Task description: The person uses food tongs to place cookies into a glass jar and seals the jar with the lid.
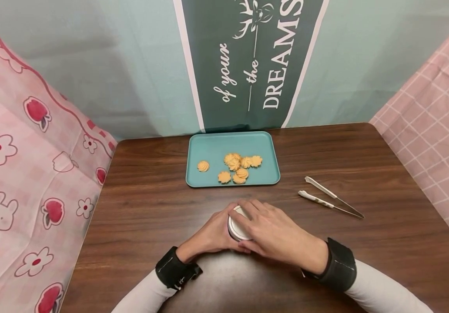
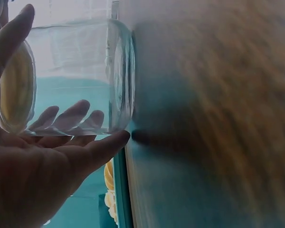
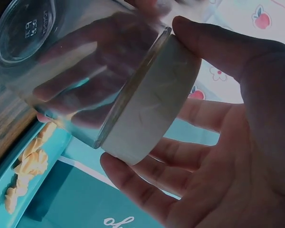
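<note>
A clear jar with a white lid stands on the table in front of me, and it looks see-through with nothing inside. My left hand grips the jar's body from the side, its fingers wrapped round the glass. Over the top, my right hand holds the lid. In the right wrist view, its thumb and fingertips lie round the rim of the lid, which sits on the jar's mouth. Part of the jar is hidden behind both hands in the head view.
Beyond the hands lies a teal tray bearing several swirled cookies. To the right, metal tongs with white handles rest on the brown wooden table. Printed cloths hang at the back and both sides.
</note>
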Tool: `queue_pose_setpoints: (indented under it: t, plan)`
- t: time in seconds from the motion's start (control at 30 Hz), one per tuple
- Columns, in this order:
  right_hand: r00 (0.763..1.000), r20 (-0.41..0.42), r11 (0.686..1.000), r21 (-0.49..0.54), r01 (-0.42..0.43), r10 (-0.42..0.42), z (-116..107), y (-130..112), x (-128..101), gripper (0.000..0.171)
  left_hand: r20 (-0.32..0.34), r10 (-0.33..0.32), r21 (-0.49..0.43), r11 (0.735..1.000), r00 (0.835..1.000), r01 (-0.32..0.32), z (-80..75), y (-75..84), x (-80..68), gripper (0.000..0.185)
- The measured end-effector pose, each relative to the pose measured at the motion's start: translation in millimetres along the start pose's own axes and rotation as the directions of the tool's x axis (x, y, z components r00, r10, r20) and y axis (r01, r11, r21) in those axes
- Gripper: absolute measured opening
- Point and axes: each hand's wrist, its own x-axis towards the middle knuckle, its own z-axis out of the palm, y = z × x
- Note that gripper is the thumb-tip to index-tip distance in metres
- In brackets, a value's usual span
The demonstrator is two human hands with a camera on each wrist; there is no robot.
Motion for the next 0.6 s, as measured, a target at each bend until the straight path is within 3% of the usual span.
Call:
queue_pose_setpoints:
  t: [0.6]
  plan:
    - [0.997, 0.005, 0.997, -0.014, 0.082, -0.082, -3.7, 5.8, 3.2, 0.072, 0.043, 0.022, -0.016, 1.0, 0.999, -0.022, -4.0, -5.3, 6.1, 0.104]
